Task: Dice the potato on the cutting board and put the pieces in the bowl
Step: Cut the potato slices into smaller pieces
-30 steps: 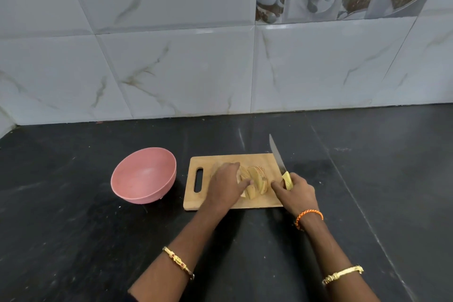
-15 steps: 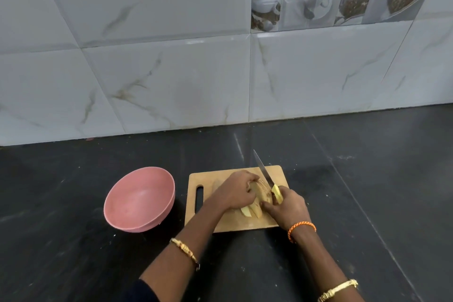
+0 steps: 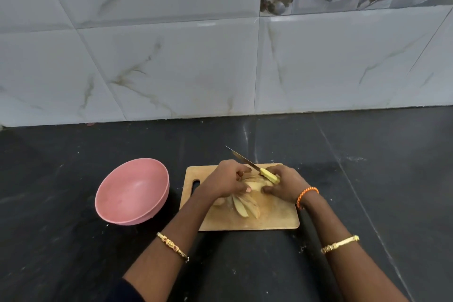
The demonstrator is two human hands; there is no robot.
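A wooden cutting board (image 3: 277, 218) lies on the black counter with potato slices (image 3: 244, 206) fanned out on it. My left hand (image 3: 226, 180) curls over the slices and holds them together. My right hand (image 3: 284, 182) grips the yellow handle of a knife (image 3: 245, 160), whose blade points up and to the left, over my left hand's fingers. An empty pink bowl (image 3: 133, 190) stands just left of the board. Part of the potato is hidden under my hands.
The black stone counter (image 3: 367, 179) stretches to both sides and meets a white marble-tiled wall (image 3: 220, 68) behind the board.
Both hands have shifted toward the far edge of the board. The blade has swung to the left. The slices have fanned out toward me.
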